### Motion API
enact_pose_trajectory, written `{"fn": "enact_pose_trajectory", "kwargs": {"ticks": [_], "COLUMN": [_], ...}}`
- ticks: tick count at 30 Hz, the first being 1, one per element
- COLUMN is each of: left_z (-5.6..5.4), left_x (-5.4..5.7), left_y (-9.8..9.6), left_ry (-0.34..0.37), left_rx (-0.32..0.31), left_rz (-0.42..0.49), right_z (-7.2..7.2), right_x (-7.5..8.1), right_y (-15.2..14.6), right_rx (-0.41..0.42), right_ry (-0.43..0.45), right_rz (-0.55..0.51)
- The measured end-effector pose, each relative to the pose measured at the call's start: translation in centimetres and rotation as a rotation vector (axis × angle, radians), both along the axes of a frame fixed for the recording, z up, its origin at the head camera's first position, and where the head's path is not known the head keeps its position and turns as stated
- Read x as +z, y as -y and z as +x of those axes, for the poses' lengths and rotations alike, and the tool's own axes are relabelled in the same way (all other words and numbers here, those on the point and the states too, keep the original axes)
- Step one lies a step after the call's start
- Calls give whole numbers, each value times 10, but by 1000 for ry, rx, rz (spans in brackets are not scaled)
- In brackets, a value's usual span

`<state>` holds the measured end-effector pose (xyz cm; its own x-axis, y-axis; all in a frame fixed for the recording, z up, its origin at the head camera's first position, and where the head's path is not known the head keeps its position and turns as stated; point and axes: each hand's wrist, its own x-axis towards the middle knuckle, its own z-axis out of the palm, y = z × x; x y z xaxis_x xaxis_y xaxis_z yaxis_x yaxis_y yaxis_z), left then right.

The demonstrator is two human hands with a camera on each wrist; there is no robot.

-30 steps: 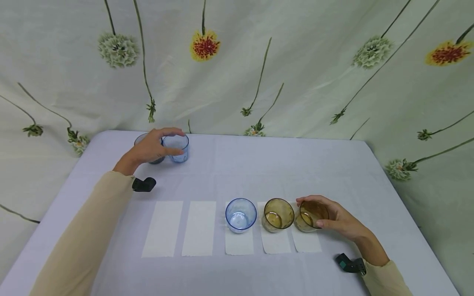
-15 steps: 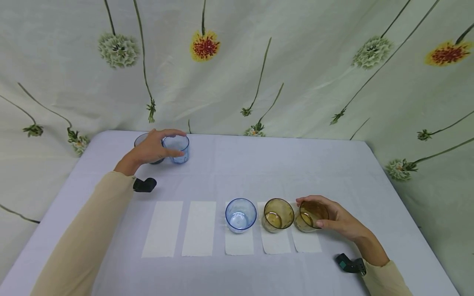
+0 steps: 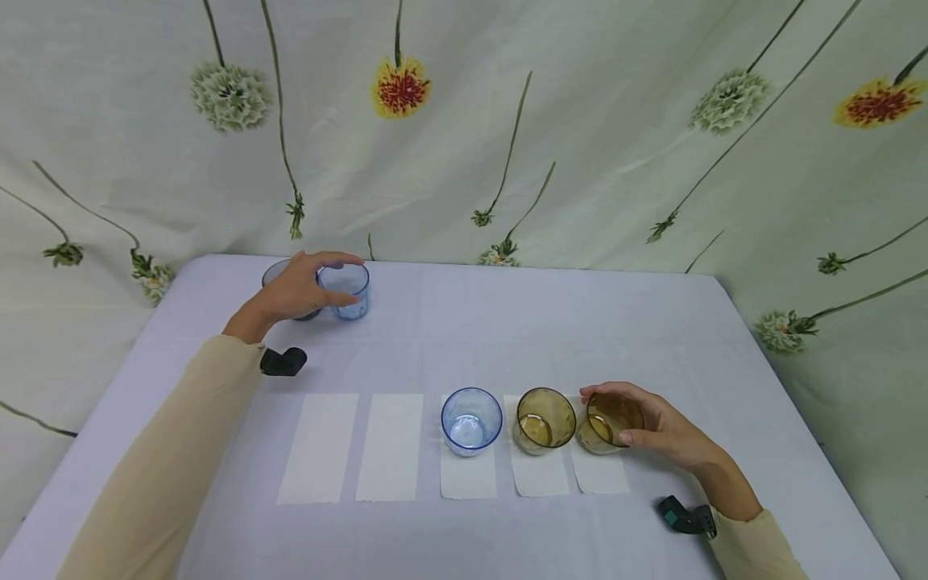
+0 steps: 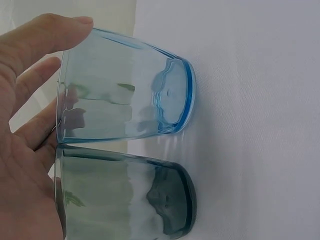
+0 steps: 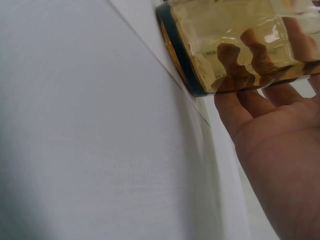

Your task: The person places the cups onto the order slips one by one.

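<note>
At the back left of the table, my left hand (image 3: 290, 288) holds a light blue glass (image 3: 348, 311) near its rim, thumb on the near side and fingers beyond. In the left wrist view this glass (image 4: 115, 90) stands upright on the table, right beside a grey glass (image 4: 105, 195) close to my palm. My right hand (image 3: 674, 439) is curled round the rightmost amber glass (image 3: 596, 435), which stands on a white strip. In the right wrist view, fingers show through the amber glass wall (image 5: 235, 30). A second amber glass (image 3: 544, 419) stands just left of it.
A blue-rimmed glass (image 3: 471, 423) stands left of the amber pair on its own white paper strip (image 3: 467, 485). Two more strips, a left one (image 3: 317, 451) and one beside it (image 3: 389, 449), continue the row. The white table (image 3: 544, 322) ends at a flowered cloth (image 3: 464, 137).
</note>
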<state>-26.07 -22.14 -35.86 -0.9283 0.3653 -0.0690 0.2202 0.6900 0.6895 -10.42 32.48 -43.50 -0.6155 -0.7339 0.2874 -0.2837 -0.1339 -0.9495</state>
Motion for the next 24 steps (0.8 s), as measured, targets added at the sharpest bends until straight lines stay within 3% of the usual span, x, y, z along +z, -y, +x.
{"fn": "enact_pose_trajectory", "kwargs": {"ticks": [11, 18, 24], "left_z": [0, 5, 11], "left_x": [4, 13, 21], "left_y": [2, 2, 2], "left_ry": [-18, -10, -32], "left_rx": [-21, 5, -15], "left_rz": [-2, 38, 58], "right_z": [0, 1, 1], "right_x": [0, -1, 0], "right_y": [0, 2, 2], "right_rx": [-4, 6, 4], "right_ry": [0, 7, 16], "right_rz": [4, -10, -6]}}
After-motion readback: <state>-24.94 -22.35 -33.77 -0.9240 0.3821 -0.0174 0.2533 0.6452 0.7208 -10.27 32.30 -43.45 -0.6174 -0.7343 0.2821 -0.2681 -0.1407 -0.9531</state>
